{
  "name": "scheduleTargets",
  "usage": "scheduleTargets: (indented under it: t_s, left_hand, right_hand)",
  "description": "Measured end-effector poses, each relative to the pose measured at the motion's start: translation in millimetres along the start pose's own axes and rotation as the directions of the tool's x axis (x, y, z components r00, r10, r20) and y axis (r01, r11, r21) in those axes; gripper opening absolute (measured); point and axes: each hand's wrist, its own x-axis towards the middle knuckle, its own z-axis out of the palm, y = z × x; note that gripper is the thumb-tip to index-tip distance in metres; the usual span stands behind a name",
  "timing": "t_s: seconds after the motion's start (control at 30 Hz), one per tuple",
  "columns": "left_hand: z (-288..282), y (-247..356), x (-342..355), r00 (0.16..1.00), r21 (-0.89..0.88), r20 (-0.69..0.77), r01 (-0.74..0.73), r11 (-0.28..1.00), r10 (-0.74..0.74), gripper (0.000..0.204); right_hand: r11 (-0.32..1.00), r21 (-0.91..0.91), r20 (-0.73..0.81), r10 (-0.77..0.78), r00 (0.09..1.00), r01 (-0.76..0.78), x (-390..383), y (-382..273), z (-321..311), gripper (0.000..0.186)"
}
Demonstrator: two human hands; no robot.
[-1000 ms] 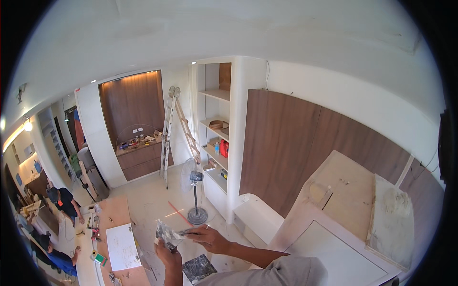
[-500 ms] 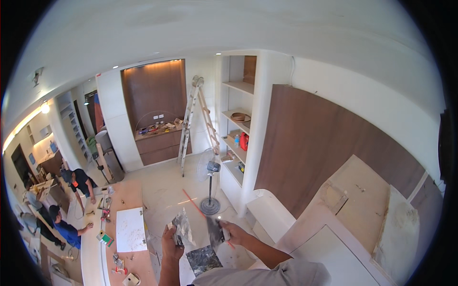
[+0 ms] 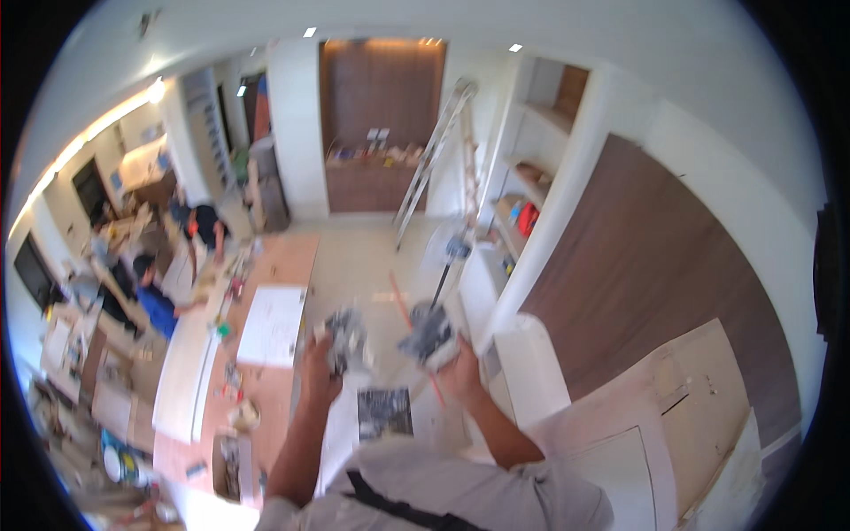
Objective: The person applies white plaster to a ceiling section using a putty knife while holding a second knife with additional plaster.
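Note:
My left hand (image 3: 319,365) grips the edge of a flat grey plate (image 3: 347,338) with whitish smears, blurred by motion. In my right hand (image 3: 461,372) is a broad scraper (image 3: 427,334), its dark blade angled toward the upper left and whitish material near the grip. The two tools are held apart, in front of my body. Below and between them lies a dark, white-streaked square sheet (image 3: 384,413) on a pale surface.
A long workbench (image 3: 297,252) with a white board (image 3: 270,326) stands left, co-workers (image 3: 159,305) beyond it. Ahead are a standing fan (image 3: 456,248), a stepladder (image 3: 434,159) and shelves (image 3: 540,115). A pinkish panel with a ragged-edged sheet (image 3: 699,376) is close on the right.
My view has tilted down and turned left. Both forearms reach further up into view, and the right hand's scraper has swung from upright toward the upper left.

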Motion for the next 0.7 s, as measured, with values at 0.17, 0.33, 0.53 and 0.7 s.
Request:
scheduleTargets:
  t_s: [0.17, 0.33, 0.53, 0.7]
  left_hand:
    - [-1.0, 34.7, 8.9, 0.989, 0.218, 0.004, -0.145, 0.965, 0.148, 0.035]
    - [-4.4, 49.7, 14.5, 0.963, 0.395, 0.007, -0.25, 0.884, 0.269, 0.037]
    - [11.4, 55.3, -10.8, 0.951, 0.53, 0.099, -0.3, 0.793, 0.293, 0.041]
    - [2.8, 53.1, -5.0, 0.888, 0.802, 0.105, -0.341, 0.49, 0.448, 0.043]
  right_hand:
    - [0.24, -0.715, 0.604, -0.259, 0.753, 0.656, -0.2, -41.1, 71.8, 0.034]
    - [-0.403, -0.475, 0.876, -0.128, 0.466, 0.782, -7.7, -43.6, 132.9, 0.03]
    - [-0.506, -0.332, 0.93, -0.037, 0.365, 0.796, 4.8, -15.3, 158.9, 0.029]
    - [-0.404, -0.373, 0.915, -0.008, 0.404, 0.835, 6.5, 14.6, 146.6, 0.028]
